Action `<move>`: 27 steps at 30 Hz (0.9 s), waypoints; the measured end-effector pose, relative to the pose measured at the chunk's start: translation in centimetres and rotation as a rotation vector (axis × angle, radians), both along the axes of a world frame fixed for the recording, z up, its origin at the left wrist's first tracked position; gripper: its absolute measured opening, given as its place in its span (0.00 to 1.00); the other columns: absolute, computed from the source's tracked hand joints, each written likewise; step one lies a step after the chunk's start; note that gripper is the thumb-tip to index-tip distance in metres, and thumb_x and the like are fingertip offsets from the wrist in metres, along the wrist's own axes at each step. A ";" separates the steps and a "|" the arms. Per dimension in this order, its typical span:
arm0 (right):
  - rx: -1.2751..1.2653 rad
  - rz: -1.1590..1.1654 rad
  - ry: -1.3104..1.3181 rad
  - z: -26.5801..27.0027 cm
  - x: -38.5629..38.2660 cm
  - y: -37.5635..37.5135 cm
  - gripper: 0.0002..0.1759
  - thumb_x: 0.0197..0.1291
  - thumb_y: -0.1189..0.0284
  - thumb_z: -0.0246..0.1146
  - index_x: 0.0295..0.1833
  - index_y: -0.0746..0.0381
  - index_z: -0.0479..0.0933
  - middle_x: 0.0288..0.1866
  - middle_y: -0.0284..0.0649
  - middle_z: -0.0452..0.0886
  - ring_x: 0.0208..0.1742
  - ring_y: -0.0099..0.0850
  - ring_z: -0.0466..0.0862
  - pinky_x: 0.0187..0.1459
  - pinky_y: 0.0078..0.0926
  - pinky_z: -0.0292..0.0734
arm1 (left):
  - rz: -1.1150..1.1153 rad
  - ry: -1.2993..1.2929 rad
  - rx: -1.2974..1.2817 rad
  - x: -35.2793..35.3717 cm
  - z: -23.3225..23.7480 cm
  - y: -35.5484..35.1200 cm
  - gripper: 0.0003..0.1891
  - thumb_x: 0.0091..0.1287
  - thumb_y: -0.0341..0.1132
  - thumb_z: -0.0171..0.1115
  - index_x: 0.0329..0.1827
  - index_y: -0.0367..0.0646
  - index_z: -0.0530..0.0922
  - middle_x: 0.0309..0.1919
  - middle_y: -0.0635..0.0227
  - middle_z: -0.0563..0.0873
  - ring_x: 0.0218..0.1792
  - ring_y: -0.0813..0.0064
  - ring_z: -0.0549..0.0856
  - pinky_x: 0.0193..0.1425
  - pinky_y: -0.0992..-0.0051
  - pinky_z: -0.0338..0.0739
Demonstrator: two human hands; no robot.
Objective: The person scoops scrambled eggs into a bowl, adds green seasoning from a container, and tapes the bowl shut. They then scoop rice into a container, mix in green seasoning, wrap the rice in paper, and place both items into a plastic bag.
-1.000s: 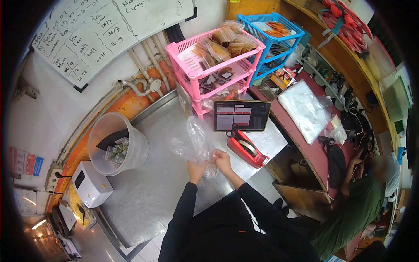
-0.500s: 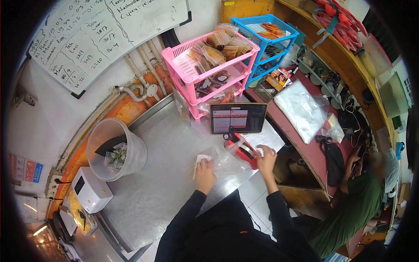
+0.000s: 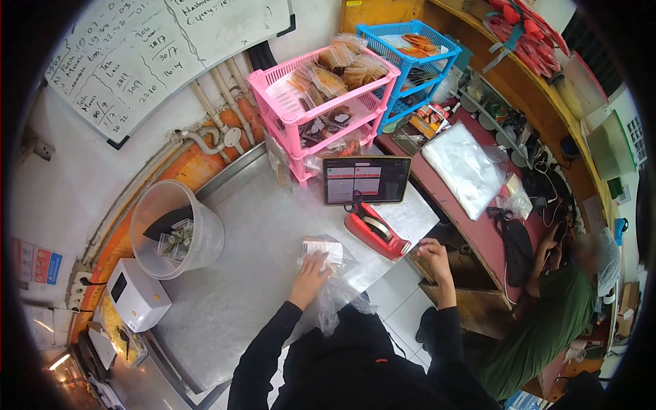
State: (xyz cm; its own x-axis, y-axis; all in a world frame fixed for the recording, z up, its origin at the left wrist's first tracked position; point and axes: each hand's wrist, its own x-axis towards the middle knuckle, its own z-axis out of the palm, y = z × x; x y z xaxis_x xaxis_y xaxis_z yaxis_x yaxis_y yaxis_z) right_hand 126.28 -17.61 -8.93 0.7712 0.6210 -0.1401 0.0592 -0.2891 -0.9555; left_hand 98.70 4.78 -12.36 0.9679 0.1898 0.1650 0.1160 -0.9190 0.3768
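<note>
Left hand [image 3: 309, 279]: open, fingers laid over white packet [image 3: 331, 249] in clear bag [image 3: 330, 299], at table [image 3: 256, 256] edge. Right hand [image 3: 435, 260]: fingers curled, grasp unclear, just beside red dispenser [image 3: 367, 236]; its long axis slants, cutter end nearest that hand.

A whiteboard [image 3: 164, 55] hangs above a clear bucket [image 3: 176, 229].

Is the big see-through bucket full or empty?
Neither: the bucket stands open, with a few small packets and something dark inside, and bare wall shows above them.
</note>
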 end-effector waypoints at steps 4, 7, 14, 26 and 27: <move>-0.258 -0.066 0.281 -5.9 -0.8 -2.5 0.07 0.51 0.73 0.60 0.26 0.63 0.80 0.31 0.35 0.80 0.35 0.25 0.77 0.40 0.23 0.69 | 0.227 0.066 0.076 0.1 0.0 -2.2 0.10 0.56 0.32 0.51 0.42 0.44 0.73 0.59 0.61 0.66 0.63 0.59 0.62 0.65 0.52 0.52; -0.231 -0.016 0.670 -6.8 -4.1 -1.2 0.08 0.54 0.69 0.60 0.32 0.62 0.80 0.28 0.33 0.80 0.33 0.22 0.77 0.38 0.23 0.69 | 0.309 0.067 0.084 0.8 -0.2 -3.5 0.11 0.56 0.31 0.52 0.43 0.44 0.72 0.60 0.59 0.64 0.62 0.57 0.62 0.64 0.51 0.53; 0.036 0.030 -0.157 1.2 -4.3 3.6 0.07 0.52 0.73 0.58 0.37 0.64 0.75 0.33 0.37 0.80 0.39 0.28 0.74 0.41 0.20 0.67 | 0.356 0.071 0.130 1.4 -0.8 -3.6 0.11 0.56 0.30 0.52 0.42 0.44 0.72 0.63 0.61 0.61 0.60 0.54 0.63 0.62 0.49 0.54; 0.001 0.156 0.050 0.6 0.7 3.8 0.36 0.44 0.88 0.57 0.60 0.59 0.55 0.26 0.42 0.78 0.25 0.27 0.77 0.33 0.24 0.72 | 0.373 -0.014 0.230 1.5 -2.6 -3.3 0.08 0.57 0.35 0.52 0.39 0.49 0.73 0.61 0.67 0.65 0.58 0.58 0.65 0.59 0.46 0.57; 0.012 0.116 0.081 1.1 0.7 2.7 0.35 0.43 0.90 0.56 0.59 0.59 0.55 0.26 0.41 0.78 0.26 0.26 0.78 0.33 0.23 0.72 | 0.373 -0.018 0.230 1.6 -2.6 -3.3 0.08 0.57 0.35 0.52 0.39 0.49 0.73 0.61 0.67 0.65 0.58 0.58 0.65 0.59 0.46 0.57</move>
